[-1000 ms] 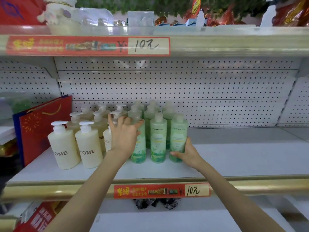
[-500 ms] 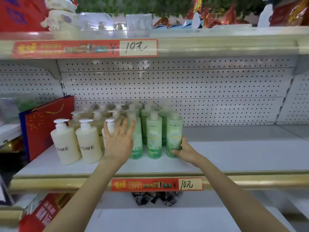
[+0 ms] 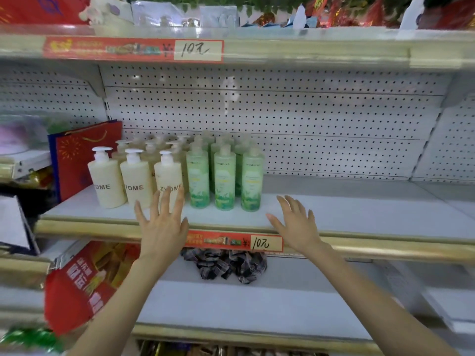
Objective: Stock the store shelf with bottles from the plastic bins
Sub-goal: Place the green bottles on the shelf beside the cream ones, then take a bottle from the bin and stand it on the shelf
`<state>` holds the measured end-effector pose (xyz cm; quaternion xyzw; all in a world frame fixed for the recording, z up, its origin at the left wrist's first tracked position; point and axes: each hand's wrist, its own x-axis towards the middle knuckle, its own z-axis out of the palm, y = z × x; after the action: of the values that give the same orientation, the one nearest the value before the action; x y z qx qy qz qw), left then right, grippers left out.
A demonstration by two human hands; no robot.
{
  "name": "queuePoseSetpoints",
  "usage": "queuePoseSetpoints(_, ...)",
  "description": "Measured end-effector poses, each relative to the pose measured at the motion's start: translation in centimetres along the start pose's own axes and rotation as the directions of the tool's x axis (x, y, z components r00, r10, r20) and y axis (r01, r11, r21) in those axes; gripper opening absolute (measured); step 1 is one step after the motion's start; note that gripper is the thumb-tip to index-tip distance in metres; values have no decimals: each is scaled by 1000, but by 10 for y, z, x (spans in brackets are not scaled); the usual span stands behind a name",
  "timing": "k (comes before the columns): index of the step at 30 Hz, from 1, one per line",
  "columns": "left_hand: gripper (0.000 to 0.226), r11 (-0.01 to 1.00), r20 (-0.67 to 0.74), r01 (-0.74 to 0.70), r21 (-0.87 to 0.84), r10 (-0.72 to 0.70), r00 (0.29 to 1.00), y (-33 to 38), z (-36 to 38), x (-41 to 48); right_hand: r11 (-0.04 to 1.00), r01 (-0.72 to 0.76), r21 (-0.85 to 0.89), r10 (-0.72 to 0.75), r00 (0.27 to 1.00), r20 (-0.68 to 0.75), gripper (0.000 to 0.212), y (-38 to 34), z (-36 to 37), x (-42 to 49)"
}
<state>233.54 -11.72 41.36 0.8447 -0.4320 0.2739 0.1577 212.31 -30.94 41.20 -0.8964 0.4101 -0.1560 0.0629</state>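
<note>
Several cream pump bottles (image 3: 135,179) and several green bottles (image 3: 225,179) stand in rows at the left of the white middle shelf (image 3: 359,217). My left hand (image 3: 163,227) hovers in front of the shelf's edge, fingers spread and straight, just below the front cream bottle, holding nothing. My right hand (image 3: 298,224) is spread open to the right of the green bottles, apart from them and empty. No plastic bin is in view.
A red gift bag (image 3: 82,155) stands left of the cream bottles. The shelf's gold front rail carries a red price strip (image 3: 234,241). Dark plaid cloth (image 3: 226,263) lies on the shelf below. A red box (image 3: 84,281) leans at lower left. Pegboard backs the shelf.
Both hands have let go of the green bottles and drawn back toward me, fingers spread. The bottles stay standing in their rows. The view has tilted down a little.
</note>
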Motion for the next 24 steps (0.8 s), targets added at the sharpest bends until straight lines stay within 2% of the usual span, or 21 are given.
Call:
queuePoseSetpoints(5, 61, 1000, 17, 19, -2, -19, 1000, -11, 3, -37, 983, 15, -185, -15, 1000, 4, 105, -2, 15, -48)
queuePoseSetpoints(8, 68, 1000, 71, 14, -16, -12, 997, -20, 8, -62, 983, -27, -180, 30, 999, 13, 113, -8, 33, -75)
queuePoseSetpoints(14, 67, 998, 163, -10, -61, 20, 986, -50, 27, -131, 984, -78, -162, 95, 991, 96, 107, -33, 85, -141)
queuePoseSetpoints(19, 68, 997, 349, -31, -71, 54, 935, -74, 53, -204, 978, -88, -190, 130, 967, 220, 107, -54, 139, -199)
queuePoseSetpoints(21, 69, 996, 415, -40, -79, 69, 907, -80, 66, -230, 982, -88, -170, 133, 952, 274, 99, -57, 162, -219)
queuePoseSetpoints(24, 68, 996, 512, 1, -89, 45, 858, -83, 84, -266, 986, -92, -138, 135, 930, 341, 76, -60, 198, -243)
